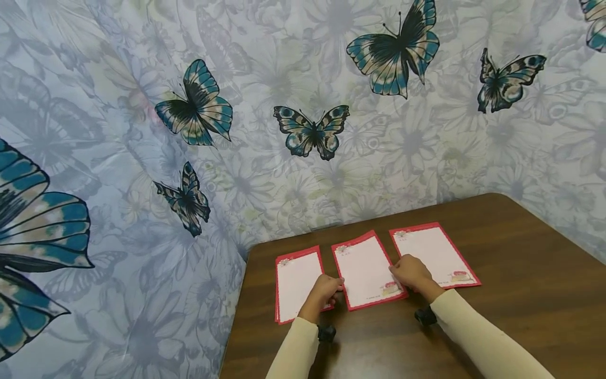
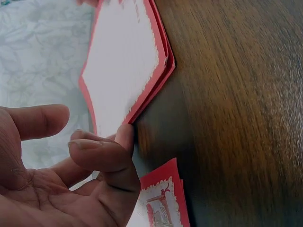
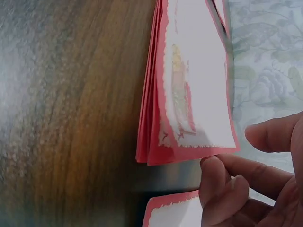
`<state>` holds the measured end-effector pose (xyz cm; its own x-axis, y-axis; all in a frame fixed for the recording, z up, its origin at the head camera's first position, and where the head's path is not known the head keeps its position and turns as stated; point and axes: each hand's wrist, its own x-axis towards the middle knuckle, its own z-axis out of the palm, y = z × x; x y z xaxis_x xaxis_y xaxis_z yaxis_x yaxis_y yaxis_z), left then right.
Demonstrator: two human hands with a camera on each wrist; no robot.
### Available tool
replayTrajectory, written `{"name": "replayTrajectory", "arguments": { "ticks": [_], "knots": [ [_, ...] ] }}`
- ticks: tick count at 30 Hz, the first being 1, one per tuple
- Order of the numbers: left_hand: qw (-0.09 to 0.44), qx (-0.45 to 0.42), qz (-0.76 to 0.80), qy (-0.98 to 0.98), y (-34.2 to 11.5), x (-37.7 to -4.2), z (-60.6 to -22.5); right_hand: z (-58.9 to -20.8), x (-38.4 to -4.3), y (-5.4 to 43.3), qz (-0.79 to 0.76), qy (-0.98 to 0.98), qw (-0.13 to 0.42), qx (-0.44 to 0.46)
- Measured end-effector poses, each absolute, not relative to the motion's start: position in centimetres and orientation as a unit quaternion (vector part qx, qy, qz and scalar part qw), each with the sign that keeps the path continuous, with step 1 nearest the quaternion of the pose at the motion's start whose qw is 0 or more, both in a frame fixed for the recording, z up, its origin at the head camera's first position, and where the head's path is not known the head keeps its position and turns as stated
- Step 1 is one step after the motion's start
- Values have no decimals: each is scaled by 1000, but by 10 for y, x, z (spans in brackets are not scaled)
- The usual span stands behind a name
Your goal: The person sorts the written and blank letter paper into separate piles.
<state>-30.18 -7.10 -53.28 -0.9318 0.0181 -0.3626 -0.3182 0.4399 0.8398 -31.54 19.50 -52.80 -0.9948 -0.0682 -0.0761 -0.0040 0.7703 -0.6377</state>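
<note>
Three red-bordered white sheets of decorated paper lie in a row on the table. The middle sheet [image 1: 362, 268] tops a small stack, whose layered red edges [image 3: 150, 113] show in the right wrist view. At the stack's left edge, the fingertips of my left hand [image 1: 324, 293] touch the paper, thumb held apart. My right hand [image 1: 411, 272] touches the opposite edge with its fingertips, its thumb [image 3: 272, 135] also away from the paper. The left sheet [image 1: 299, 281] is partly behind my left hand. Just beyond my right hand lies the right sheet [image 1: 433, 250].
The brown wooden table [image 1: 521, 263] extends to the right and toward me. A butterfly-patterned wall covering [image 1: 284, 200] stands close behind its back edge and on the left. Each wrist wears a small black device [image 1: 326, 332].
</note>
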Motion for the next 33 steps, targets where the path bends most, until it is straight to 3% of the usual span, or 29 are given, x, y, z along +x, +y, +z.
{"name": "replayTrajectory", "arguments": {
  "ticks": [11,23,33],
  "knots": [
    [150,-89,547,819,-63,-295,-539,-537,-314,202,-431,902,-10,-5],
    [80,-98,588,799,-49,-297,-538,-528,-301,231,-546,835,29,53],
    [93,-72,651,750,-5,-305,-531,-521,-289,276,-536,841,12,70]
  ]
}}
